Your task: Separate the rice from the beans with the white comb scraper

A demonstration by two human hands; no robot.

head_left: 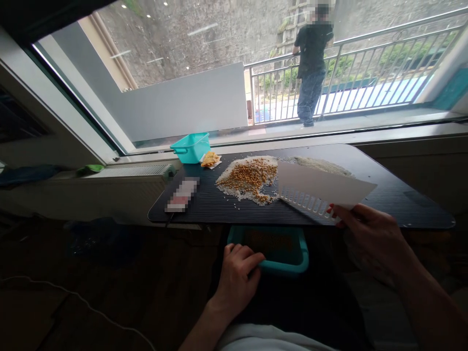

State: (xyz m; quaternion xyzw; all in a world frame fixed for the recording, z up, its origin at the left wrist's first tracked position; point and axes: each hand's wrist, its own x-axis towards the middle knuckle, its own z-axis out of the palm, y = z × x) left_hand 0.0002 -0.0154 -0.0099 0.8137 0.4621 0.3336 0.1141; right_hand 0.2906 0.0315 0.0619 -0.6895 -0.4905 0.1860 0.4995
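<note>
My left hand is closed over the near left rim of a teal plastic basin below the table edge. Inside the basin lie dim, brownish bits that I cannot make out well. Over the right part of the tabletop, my right hand pinches a white sheet with a slotted, comb-like edge by its near end. The sheet's far end touches or hangs just beside a heap of white rice-like grains mixed with round yellow-brown beans. Behind the sheet, a second pale heap of grains is partly hidden.
On the dark table stand a turquoise tub, a yellow crumpled item and a blurred phone-like object. A radiator lies left. Beyond the window, a person stands at a railing. A white cable crosses the floor.
</note>
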